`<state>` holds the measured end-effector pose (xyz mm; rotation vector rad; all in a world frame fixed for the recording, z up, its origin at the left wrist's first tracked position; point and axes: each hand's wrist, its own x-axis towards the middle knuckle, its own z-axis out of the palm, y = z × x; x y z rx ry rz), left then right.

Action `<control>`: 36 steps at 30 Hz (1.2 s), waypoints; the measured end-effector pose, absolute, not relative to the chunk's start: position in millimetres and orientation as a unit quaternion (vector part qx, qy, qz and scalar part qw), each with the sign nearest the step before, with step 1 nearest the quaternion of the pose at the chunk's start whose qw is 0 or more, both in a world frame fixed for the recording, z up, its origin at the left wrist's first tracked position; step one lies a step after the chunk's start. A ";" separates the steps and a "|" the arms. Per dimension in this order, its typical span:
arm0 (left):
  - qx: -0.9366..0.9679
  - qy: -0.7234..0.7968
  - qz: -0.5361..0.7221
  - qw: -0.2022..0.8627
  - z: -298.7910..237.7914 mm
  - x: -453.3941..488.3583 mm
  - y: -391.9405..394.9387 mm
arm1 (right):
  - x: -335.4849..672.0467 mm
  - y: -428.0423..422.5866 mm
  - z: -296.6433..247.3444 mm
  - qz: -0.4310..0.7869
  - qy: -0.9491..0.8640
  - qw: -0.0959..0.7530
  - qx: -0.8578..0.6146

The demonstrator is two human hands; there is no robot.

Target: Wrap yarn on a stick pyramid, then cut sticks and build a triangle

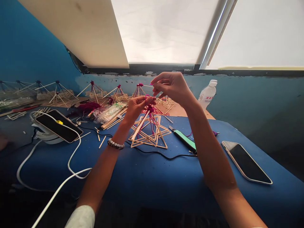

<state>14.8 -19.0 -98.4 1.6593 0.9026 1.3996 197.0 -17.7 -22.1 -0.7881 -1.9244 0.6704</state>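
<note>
A pyramid-shaped frame of thin wooden sticks (148,139) stands on the blue-covered table (142,171) in front of me, its sticks bound at the top with magenta cord (150,110). My left hand (139,107) is right above that binding, its fingers pinching the cord. Higher up, my right hand (172,88) pinches a taut length of the same cord between thumb and fingers. A pearl-like beaded bracelet (115,144) circles my left wrist. My fingers hide part of the cord.
A green utility knife (184,141) and a smartphone (245,161) lie to the right. Another phone (58,126) rests on a white stand among white cables (71,164). Several finished stick frames (92,91), loose sticks and a water bottle (207,95) stand along the wall.
</note>
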 end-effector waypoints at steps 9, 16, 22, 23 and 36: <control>0.660 0.348 0.550 0.375 -98.1 16.4 -22.0 | 185.5 -26.2 -20.9 0.273 -0.776 0.461 -0.332; 0.656 0.354 0.551 0.375 -98.8 16.3 -19.6 | 196.4 -23.3 -19.7 0.271 -0.776 0.460 -0.334; 0.637 0.363 0.567 0.376 -100.4 16.3 -17.1 | 210.1 -33.7 -12.1 0.234 -0.774 0.469 -0.355; 0.637 0.364 0.566 0.376 -101.0 16.1 -16.3 | 210.3 -36.9 -11.5 0.236 -0.788 0.445 -0.354; 0.663 0.318 0.559 0.383 -102.9 15.7 -15.1 | 198.2 -38.7 -24.1 0.206 -0.853 0.309 -0.367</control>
